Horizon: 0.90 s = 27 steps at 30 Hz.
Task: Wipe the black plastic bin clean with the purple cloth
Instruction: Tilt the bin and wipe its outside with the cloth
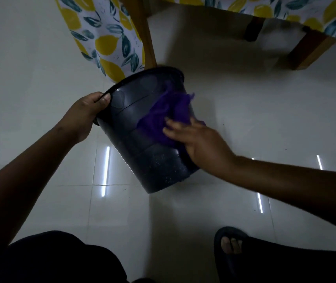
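The black plastic bin (142, 152) is tilted above the floor, its open mouth turned up and away from me, its base toward me. My left hand (85, 115) grips the rim at the bin's left side, thumb over the edge. The purple cloth (163, 113) lies bunched against the bin's outer wall on the right. My right hand (199, 141) presses on the cloth with fingers spread flat; the cloth's lower part is hidden under the palm. Pale specks show on the wall near the bin's base.
White glossy floor tiles (244, 119) lie all around. A wooden table leg (144, 31) and a hanging lemon-print tablecloth (106, 41) stand just behind the bin. More wooden legs (310, 52) are at the back right. My foot in a dark slipper (230, 246) is at the bottom right.
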Tool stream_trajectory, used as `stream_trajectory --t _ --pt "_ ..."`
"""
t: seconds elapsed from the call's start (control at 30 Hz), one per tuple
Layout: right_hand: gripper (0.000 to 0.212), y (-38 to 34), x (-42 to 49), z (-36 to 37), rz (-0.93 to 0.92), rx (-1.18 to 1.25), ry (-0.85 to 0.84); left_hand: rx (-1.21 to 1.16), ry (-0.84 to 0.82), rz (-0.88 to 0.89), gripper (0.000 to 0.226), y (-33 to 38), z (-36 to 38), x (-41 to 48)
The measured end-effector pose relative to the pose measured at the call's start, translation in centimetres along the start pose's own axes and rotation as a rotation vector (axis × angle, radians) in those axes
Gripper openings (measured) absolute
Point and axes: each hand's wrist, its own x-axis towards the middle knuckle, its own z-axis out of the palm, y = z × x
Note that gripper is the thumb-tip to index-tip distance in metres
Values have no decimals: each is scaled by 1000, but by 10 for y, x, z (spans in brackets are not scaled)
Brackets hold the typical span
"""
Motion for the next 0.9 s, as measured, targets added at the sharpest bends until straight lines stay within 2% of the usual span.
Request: stream_trajectory --t 0.07,0.17,0.23,0.3,0.4,0.5,0.63,0.77,0.9 --pt "51 -14 -10 5 -168 -149 -149 -9 -9 5 30 0 -1 0" --pt "47 -29 -18 13 -423 -326 -270 -16 -10 8 29 0 -1 0" --pt "44 -35 -19 19 -487 -327 -323 -32 -31 9 29 -1 -2 -2" --pt "49 -35 -17 23 -505 -300 -327 -55 -58 10 40 -5 -6 -5" --pt "52 -31 -5 20 -394 -154 -313 -98 -90 6 42 -10 -10 -7" --pt "55 -21 22 10 -180 28 -145 -160 -68 -41 38 -16 -11 -7" --pt "53 6 64 -5 54 184 49 -171 -60 -73 51 -22 -13 -12" --pt "57 31 78 -19 237 298 43 -16 -112 -73 65 -11 -19 -21" --pt "55 34 68 -22 271 289 19 8 -102 29 36 9 -24 -23"
